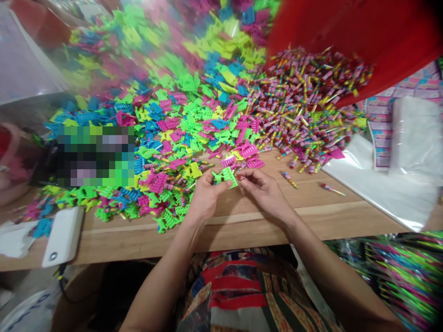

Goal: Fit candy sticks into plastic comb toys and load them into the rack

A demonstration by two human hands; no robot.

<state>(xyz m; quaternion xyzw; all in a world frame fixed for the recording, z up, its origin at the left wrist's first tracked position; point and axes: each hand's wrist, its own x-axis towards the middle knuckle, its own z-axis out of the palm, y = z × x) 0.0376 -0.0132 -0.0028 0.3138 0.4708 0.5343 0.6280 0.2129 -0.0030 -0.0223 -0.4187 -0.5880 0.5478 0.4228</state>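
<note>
Centrally, just above the near part of the desk (pixel 242 235): one green plastic piece (pixel 228 177), clamped in fingers of left hand (pixel 206 196); one small red-ended item (pixel 240 177), mostly hidden, pinched in fingers of right hand (pixel 266 190), beside the piece. Beyond: mixed heap (pixel 204 124) of pink, green, blue, yellow plastic pieces; rightward, pile of small tubes (pixel 308 101), then clear plastic bags (pixel 415 138). Far left: white device (pixel 64 235)
</note>
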